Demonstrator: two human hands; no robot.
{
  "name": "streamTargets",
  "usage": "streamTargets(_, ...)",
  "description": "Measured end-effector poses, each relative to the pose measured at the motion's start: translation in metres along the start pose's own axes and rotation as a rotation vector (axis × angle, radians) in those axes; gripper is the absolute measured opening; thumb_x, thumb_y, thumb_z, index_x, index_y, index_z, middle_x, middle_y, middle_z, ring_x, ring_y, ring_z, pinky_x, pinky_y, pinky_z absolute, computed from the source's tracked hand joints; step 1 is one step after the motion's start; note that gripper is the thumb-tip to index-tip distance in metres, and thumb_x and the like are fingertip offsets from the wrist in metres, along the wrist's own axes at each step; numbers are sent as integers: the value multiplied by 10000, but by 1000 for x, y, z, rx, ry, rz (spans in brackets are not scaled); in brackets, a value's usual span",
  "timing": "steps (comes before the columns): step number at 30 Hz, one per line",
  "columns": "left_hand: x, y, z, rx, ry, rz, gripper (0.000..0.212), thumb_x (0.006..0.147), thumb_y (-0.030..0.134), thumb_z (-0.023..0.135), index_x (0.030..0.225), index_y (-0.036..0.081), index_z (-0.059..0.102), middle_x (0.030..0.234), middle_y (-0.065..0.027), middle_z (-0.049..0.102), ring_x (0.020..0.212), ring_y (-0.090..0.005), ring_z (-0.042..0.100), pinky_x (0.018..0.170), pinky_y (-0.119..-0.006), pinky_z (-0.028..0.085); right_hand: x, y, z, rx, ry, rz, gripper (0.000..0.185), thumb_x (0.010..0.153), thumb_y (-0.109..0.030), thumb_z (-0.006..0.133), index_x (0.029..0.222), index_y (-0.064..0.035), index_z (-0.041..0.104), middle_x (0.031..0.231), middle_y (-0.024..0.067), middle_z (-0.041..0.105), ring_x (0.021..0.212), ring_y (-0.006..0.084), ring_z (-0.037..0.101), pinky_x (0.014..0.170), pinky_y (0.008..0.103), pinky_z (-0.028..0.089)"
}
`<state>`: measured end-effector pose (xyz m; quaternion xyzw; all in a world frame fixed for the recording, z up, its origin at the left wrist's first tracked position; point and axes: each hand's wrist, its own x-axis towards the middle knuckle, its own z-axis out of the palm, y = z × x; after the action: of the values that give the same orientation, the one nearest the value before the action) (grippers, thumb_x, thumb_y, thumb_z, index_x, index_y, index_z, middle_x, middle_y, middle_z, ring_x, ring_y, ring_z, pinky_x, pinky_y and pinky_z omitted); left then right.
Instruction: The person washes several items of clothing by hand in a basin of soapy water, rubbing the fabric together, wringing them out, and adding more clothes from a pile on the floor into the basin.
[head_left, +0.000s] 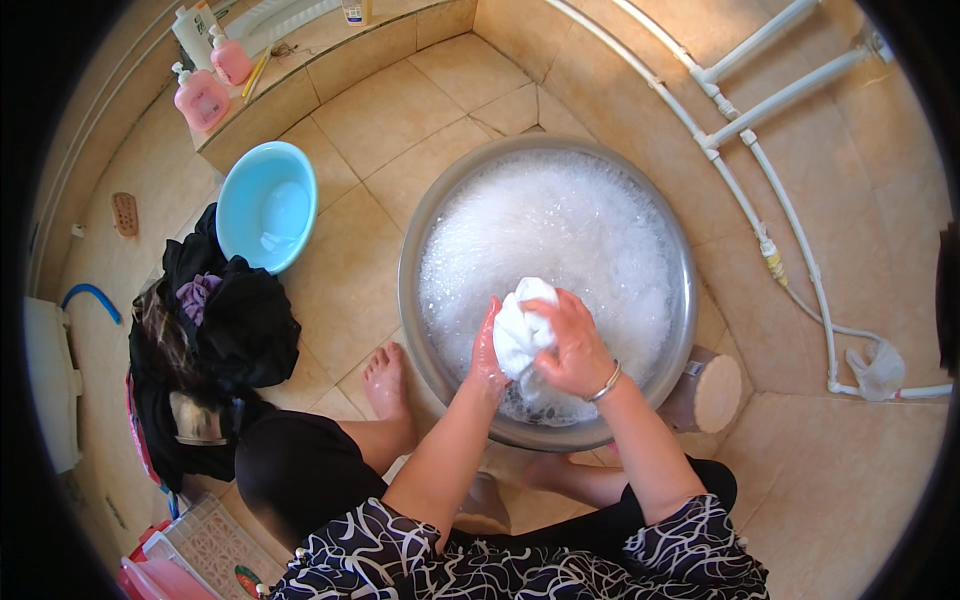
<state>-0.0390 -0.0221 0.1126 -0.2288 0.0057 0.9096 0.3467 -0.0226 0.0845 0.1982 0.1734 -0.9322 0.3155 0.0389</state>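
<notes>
A bunched white cloth (519, 334) is gripped between my two hands over the near half of a big round metal basin (679, 225). My left hand (486, 349) supports the cloth's left side, its fingers pointing away from me. From the right, my right hand (576, 349) curls its fingers and thumb over the cloth; a bangle circles that wrist. Thick white suds (547, 217) cover the basin's surface, so whatever lies under them is hidden. Part of the cloth is covered by my fingers.
A light blue plastic bowl (289, 169) leans by a heap of black clothes (240, 322) at left. Pink pump bottles (201, 101) stand on a tiled ledge (285, 101). White pipes (675, 105) run along the right wall. A cylindrical container (716, 394) lies beside the basin.
</notes>
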Motion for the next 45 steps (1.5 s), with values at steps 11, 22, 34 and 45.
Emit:
streamTargets(11,23,-7,-10,466,90,1,183,756,174,413,676,47,517,638,-50,511,579,-149,487,534,-279,400,-26,11,52,-102,484,-120,337,578,-260,633,829,-130,452,860,183,461,728,328,467,570,395,393)
streamTargets(22,18,13,-12,1060,406,288,182,710,179,511,742,7,564,681,-18,515,644,-97,454,579,-227,363,-39,108,47,1213,330,1235,320,775,-365,459,857,-61,516,775,61,542,719,188,516,634,293,415)
streamTargets(34,21,32,-80,1139,681,229,288,700,179,522,952,39,526,842,-54,539,737,-169,492,640,-267,391,-72,111,100,-142,-459,951,289,696,-232,499,943,-86,467,949,179,496,887,310,478,741,359,390)
streamTargets(45,33,6,-108,331,235,-47,195,786,223,447,805,40,516,697,-76,538,587,-178,523,498,-292,437,-24,-4,90,135,106,550,258,653,-326,575,680,-80,504,566,131,520,579,307,528,526,362,415)
